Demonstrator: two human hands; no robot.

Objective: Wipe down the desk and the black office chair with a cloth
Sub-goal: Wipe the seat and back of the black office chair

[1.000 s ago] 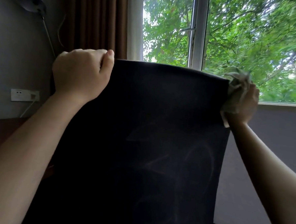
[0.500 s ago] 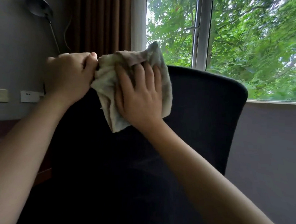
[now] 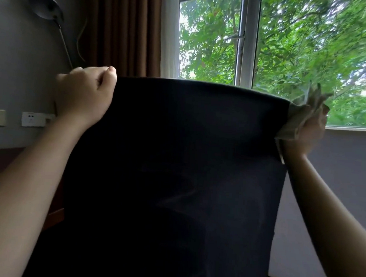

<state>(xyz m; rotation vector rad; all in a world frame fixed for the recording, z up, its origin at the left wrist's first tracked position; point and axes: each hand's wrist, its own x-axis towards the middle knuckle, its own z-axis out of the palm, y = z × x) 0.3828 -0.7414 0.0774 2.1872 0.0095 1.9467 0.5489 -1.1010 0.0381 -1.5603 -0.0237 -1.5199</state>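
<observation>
The hands were well apart, one at each upper corner of the black office chair (image 3: 175,180). The left hand (image 3: 84,95) gripped the top left corner of the backrest (image 3: 189,121), fingers curled over its top edge and thumb on the near face, steadying it. The right hand (image 3: 307,134) held the bunched, greyish cloth (image 3: 302,115) and pressed it against the right edge of the backrest just below the top corner, so the cloth sat between palm and chair.

The backrest filled most of the view, with the window (image 3: 309,49) and brown curtain (image 3: 124,29) behind it and a wall lamp (image 3: 47,8) and socket (image 3: 33,119) to the left. Faint pale streaks showed across its near face (possibly wipe marks, though too dim to be sure).

As a judgement, the work was on the chair stage, at the rim and side of the backrest. The seat, arms and base were out of view, so whether they had been wiped could not be told. Only a dark strip of the counter (image 3: 0,160) showed at the left edge, behind the left forearm, and nothing there revealed whether it had been cleaned
</observation>
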